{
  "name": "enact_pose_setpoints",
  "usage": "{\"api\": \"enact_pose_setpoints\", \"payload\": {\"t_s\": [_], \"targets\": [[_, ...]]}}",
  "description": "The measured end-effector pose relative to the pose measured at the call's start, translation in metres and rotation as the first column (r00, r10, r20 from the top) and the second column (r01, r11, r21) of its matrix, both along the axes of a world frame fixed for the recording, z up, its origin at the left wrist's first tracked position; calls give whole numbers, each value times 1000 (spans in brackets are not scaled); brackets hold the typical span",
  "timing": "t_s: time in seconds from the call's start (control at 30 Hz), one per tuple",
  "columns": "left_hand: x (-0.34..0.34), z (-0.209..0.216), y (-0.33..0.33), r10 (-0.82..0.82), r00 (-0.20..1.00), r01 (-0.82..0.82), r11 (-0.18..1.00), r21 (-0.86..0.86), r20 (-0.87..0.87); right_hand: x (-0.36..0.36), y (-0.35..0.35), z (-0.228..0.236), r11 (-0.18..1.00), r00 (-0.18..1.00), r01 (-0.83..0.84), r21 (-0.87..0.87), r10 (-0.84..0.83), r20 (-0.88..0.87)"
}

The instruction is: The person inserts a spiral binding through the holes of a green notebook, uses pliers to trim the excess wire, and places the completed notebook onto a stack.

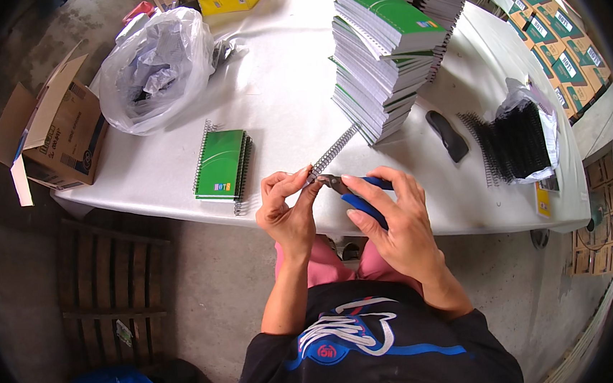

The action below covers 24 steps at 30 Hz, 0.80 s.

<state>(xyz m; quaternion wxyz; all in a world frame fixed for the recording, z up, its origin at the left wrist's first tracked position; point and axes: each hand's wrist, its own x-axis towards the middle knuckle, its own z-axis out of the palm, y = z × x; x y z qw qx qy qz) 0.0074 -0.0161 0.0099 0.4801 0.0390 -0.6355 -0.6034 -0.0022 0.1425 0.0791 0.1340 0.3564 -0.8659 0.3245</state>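
Note:
Between thumb and fingers, my left hand [288, 209] pinches the near end of a dark binding coil [336, 151], which slants away to the right toward the notebook stack. My right hand [393, 217] grips blue-handled pliers [365, 205]. Their metal jaws meet the coil's end beside my left fingertips; whether they are closed on the wire I cannot tell. To the left of my hands lie green spiral notebooks [221, 164] with coils along their sides. A tall stack of green-covered notebooks [377, 78] stands beyond my hands.
A bundle of black coils [515, 143] in plastic lies at the right, near a dark elongated object [447, 136]. A clear bag of crumpled scraps [160, 70] and an open cardboard box [64, 135] stand at the left. Green-and-brown cartons [560, 45] are piled beyond the white table [276, 86].

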Motion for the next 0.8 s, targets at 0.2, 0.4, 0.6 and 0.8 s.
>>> {"api": "enact_pose_setpoints", "payload": {"t_s": [0.2, 0.4, 0.6, 0.8], "targets": [[2, -1, -1, 43, 998, -51, 976, -209, -41, -3, 3, -6, 941, 790, -111, -319, 278, 546], [1, -3, 0, 87, 993, -100, 977, -187, -78, -13, 10, -26, 698, -4, 101, -709, 713, 701], [1, 14, -28, 128, 990, -98, 915, 393, -52, -20, 43, -49, 975, 906, 80, 205, -157, 393], [32, 35, -49, -6, 980, 29, 993, -116, 196, -33, 3, -27, 968, 986, 146, 205, -125, -112]]}}
